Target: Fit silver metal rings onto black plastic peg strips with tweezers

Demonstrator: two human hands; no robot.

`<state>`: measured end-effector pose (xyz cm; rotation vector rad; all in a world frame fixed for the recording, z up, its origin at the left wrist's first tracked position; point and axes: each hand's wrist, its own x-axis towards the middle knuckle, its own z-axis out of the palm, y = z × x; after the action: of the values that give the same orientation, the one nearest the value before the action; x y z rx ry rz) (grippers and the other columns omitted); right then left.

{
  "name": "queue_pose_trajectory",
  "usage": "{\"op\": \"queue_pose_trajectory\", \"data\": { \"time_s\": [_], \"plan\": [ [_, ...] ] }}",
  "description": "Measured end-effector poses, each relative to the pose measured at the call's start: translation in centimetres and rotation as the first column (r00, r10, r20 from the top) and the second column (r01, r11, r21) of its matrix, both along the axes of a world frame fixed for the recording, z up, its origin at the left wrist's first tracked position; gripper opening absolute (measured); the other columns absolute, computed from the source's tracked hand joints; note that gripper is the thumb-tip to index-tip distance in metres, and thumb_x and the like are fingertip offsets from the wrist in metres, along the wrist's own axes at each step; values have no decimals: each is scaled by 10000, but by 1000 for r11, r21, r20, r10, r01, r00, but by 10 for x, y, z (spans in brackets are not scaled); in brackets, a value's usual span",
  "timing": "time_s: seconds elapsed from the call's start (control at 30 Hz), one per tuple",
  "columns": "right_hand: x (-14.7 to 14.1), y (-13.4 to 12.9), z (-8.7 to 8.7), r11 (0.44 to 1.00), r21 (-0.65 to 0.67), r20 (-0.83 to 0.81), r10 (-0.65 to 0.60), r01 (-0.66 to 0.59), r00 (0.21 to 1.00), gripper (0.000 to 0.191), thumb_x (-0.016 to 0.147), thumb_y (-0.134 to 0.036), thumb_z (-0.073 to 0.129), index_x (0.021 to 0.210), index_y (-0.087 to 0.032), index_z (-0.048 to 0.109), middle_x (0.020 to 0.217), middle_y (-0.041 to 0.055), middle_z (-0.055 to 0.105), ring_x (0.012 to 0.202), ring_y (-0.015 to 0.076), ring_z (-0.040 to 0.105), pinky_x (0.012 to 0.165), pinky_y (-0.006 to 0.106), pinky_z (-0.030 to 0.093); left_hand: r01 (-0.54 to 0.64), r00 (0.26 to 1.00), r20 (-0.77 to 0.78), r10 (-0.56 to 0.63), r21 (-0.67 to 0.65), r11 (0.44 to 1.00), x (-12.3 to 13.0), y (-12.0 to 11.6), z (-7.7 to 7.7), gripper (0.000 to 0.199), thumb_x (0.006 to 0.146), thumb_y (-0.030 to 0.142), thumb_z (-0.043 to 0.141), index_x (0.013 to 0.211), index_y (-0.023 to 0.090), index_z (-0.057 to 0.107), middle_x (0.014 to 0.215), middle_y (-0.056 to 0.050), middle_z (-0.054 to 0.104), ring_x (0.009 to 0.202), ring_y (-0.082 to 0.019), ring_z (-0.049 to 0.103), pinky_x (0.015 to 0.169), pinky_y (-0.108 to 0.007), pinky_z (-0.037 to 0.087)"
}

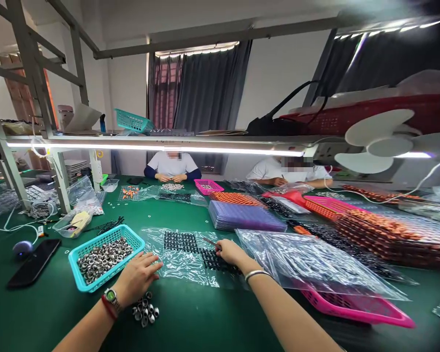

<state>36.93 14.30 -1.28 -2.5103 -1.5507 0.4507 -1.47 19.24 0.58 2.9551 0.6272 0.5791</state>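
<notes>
A green bench [190,318] is shown from above the worker's forearms. In the lower centre of the frame, the left hand [137,278] is laid palm down on the bench, its fingers [152,266] spread apart and resting at the edge of a clear plastic sheet [185,254]; nothing is gripped by it. A watch and a red band are worn at its wrist. Just below this hand, a small cluster of metal rings [145,309] is seen lying loose on the bench. To the left of the hand, a turquoise basket [106,256] filled with similar rings is placed. At the centre of the frame, the right hand [231,252] is held over a grid of small black parts [190,247] on the plastic sheet, its fingers closed together on a thin tweezer-like tool [209,242] whose tip points left toward the parts. A silver bangle is worn at its wrist. A dark phone [34,261] lies at the lower left. A pink basket [355,305] under clear bags occupies the lower right. Stacked trays of orange parts [388,234] are ranged along the right. Two seated persons are seen at the far side of the bench, beneath a long strip lamp [154,145].
</notes>
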Motion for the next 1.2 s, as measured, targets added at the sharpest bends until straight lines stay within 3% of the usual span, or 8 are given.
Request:
{"op": "queue_pose_trajectory", "data": {
  "time_s": [0.23,0.5,0.73,0.9,1.07,1.2],
  "plan": [
    [9,-3,-10,1000,9,31,17,-17,999,301,1012,-409,709,1211,-183,696,1248,76,714,1125,231,708,980,449,601,-56,987,-158,42,-88,995,4,2,-12,279,1044,218,628,1279,239,779,1362,-117,768,1273,-331,727,1201,-557,483],
    [18,3,-22,998,61,16,-24,23,1000,305,1018,-409,700,1220,-180,691,1253,80,711,1117,226,707,973,453,605,-134,963,-256,84,-184,974,6,-2,-3,327,1047,279,654,1356,243,753,1471,-120,708,1354,-364,674,1230,-593,449],
    [28,7,0,983,155,26,-108,103,994,319,1022,-421,692,1229,-179,683,1233,76,712,1077,218,712,945,441,613,-162,953,-286,96,-218,962,9,-4,3,363,1023,281,700,1379,231,743,1505,-128,682,1379,-369,653,1257,-593,418],
    [-13,24,13,976,217,26,17,-22,1000,328,1029,-425,679,1248,-181,679,1258,80,707,1110,227,706,969,454,606,-165,955,-284,92,-246,955,9,-5,3,387,994,293,747,1374,222,740,1501,-140,681,1392,-370,640,1265,-589,404],
    [-84,44,-1,975,143,13,168,-168,986,300,1022,-414,694,1209,-180,693,1228,72,718,1080,215,714,957,445,609,-159,958,-274,85,-261,952,7,-6,2,386,989,310,759,1369,250,737,1501,-122,679,1404,-363,629,1270,-578,397],
    [-112,48,-11,980,96,55,172,-177,984,306,1016,-404,702,1232,-187,689,1288,84,701,1138,232,703,986,461,601,-150,960,-268,76,-270,951,6,-6,1,362,998,324,753,1352,251,745,1493,-115,686,1396,-349,637,1271,-558,402]
  ]
}}
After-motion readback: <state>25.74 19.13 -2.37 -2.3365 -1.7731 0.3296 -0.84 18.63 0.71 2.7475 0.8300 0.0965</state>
